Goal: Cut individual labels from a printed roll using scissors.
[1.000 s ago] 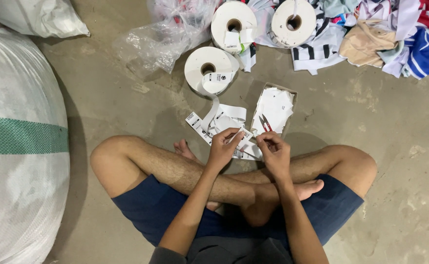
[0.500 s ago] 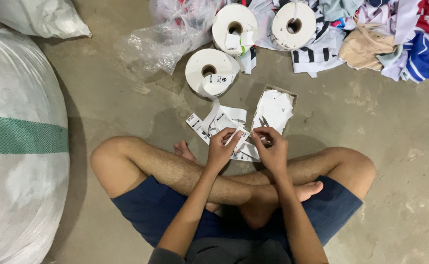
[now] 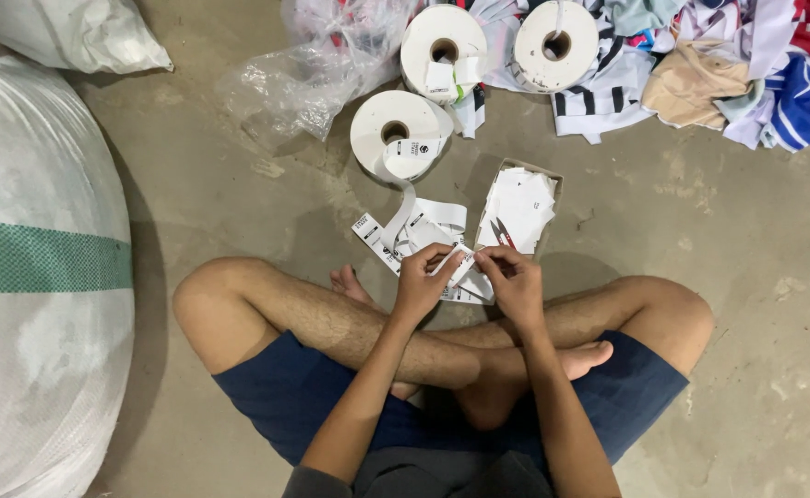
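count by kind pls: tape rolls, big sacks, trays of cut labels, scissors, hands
White label-tape rolls: 3 – nearest roll, middle roll, far roll
White woven sacks: 2 – large sack, corner sack
Cardboard tray of cut labels: 1
Small scissors: 1
Hands: 2 – left hand, right hand
Total: 9

Matt white woven tape on the label strip, soft and limp, between the left hand and right hand. Just beyond the strip, the rolls look the same smooth satiny white (cardboard-brown cores). Bare concrete floor, rough, blotchy. Left of the rolls, a crinkled glossy plastic bag; further left, a coarse woven sack.
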